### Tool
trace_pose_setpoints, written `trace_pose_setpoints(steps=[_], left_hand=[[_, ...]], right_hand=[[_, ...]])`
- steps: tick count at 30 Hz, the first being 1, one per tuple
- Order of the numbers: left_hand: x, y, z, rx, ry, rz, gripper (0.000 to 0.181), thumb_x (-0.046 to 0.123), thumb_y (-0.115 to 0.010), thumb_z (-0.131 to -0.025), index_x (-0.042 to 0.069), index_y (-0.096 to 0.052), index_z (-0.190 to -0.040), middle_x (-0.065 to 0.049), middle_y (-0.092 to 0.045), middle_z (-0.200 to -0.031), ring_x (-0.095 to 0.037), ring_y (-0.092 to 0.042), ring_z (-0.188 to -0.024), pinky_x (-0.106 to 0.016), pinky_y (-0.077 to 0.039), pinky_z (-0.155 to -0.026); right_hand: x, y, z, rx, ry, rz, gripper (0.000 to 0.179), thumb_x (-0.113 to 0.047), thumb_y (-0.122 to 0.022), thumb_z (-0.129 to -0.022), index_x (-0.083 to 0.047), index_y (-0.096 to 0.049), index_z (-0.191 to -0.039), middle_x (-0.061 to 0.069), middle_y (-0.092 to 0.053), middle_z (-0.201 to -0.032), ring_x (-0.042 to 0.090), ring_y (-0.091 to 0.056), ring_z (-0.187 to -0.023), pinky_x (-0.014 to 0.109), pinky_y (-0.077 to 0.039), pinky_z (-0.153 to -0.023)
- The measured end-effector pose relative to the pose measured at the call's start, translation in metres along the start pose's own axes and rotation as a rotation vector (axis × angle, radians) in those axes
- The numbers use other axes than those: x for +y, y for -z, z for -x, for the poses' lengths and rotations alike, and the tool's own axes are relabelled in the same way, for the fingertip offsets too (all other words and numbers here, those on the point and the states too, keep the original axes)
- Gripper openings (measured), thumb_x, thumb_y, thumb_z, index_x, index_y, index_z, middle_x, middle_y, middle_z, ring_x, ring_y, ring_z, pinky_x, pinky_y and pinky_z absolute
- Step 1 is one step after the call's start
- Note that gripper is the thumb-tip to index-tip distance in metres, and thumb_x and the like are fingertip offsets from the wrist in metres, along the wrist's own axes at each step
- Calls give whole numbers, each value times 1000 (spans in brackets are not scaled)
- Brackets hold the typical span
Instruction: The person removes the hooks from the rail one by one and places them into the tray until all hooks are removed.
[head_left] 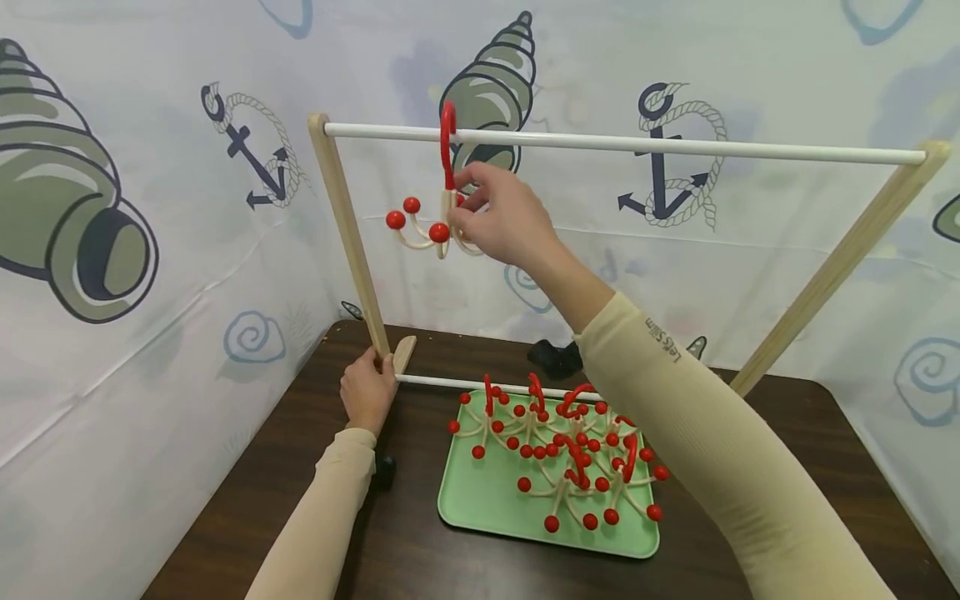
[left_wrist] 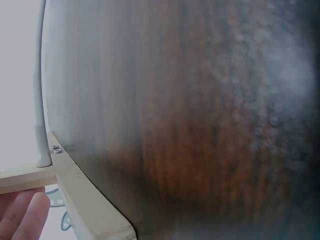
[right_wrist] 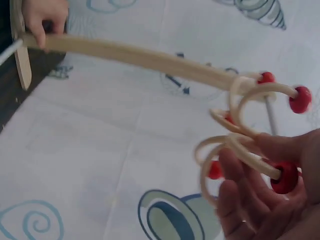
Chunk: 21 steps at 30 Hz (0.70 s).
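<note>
My right hand (head_left: 504, 212) pinches the pale stem of a hanger (head_left: 447, 158) with a red hook and curved arms tipped with red balls. Its hook is at the white top rod (head_left: 600, 143), toward the rod's left end; whether it bears on the rod I cannot tell. In the right wrist view the fingers surround the stem among the curved arms (right_wrist: 245, 142). Low on the left, my left hand (head_left: 367, 390) grips the rack's wooden post (head_left: 348, 242) just above its foot. Only some fingertips (left_wrist: 32, 220) appear in the left wrist view, beside the post.
A green tray (head_left: 487, 500) on the dark wooden table (head_left: 405, 533) bears several more red-hooked hangers (head_left: 562, 483). Behind it runs the lower white rod (head_left: 442, 382). The right post (head_left: 840, 267) leans outward. A black object (head_left: 553, 358) lies near the back, before the printed cloth (head_left: 585, 50).
</note>
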<state>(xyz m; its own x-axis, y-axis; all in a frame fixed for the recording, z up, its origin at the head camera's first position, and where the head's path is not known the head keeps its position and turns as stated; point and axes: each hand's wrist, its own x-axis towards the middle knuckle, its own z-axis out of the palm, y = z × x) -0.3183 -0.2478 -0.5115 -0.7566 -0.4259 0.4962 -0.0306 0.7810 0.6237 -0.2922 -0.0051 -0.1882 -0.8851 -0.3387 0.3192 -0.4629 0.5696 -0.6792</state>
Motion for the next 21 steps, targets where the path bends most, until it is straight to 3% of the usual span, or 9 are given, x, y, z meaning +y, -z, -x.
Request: trace_pose_setpoints(steps=[4, 10, 14, 21], left_hand=[[-1, -1, 0, 0, -8, -1, 17, 23, -66, -93, 6, -68, -94, -14, -68, -78, -42, -64, -71, -57, -47, -62], [0, 0, 1, 17, -31, 9, 16, 22, -66, -93, 5, -68, -92, -15, -67, -76, -43, -63, -69, -58, -46, -60], [-3, 1, 0, 17, -29, 0, 17, 23, -66, -93, 6, -68, -92, -15, -67, -76, -43, -63, -70, -58, -46, -61], [-1, 1, -1, -1, -22, -1, 18, 23, -65, -94, 5, -68, -95, -15, -68, -76, -42, -64, -68, -57, -46, -60]], right_hand=[[10, -3, 27, -62, -1, 27, 33, -23, -66, -93, -14, -58, -123, 2, -68, -100, 15, -63, -83, 33, -50, -73], [35, -21, 78, -55, -13, 39, 26, -23, -68, -91, -17, -61, -116, -2, -69, -98, 13, -65, -79, 33, -51, -68], [55, -50, 118, -50, -43, 29, 20, -24, -70, -91, -21, -61, -108, -9, -69, -92, 7, -65, -75, 32, -49, -63], [96, -111, 178, -35, -112, 32, 15, -25, -73, -89, -23, -60, -97, -12, -68, -91, 8, -67, -77, 29, -45, -52]])
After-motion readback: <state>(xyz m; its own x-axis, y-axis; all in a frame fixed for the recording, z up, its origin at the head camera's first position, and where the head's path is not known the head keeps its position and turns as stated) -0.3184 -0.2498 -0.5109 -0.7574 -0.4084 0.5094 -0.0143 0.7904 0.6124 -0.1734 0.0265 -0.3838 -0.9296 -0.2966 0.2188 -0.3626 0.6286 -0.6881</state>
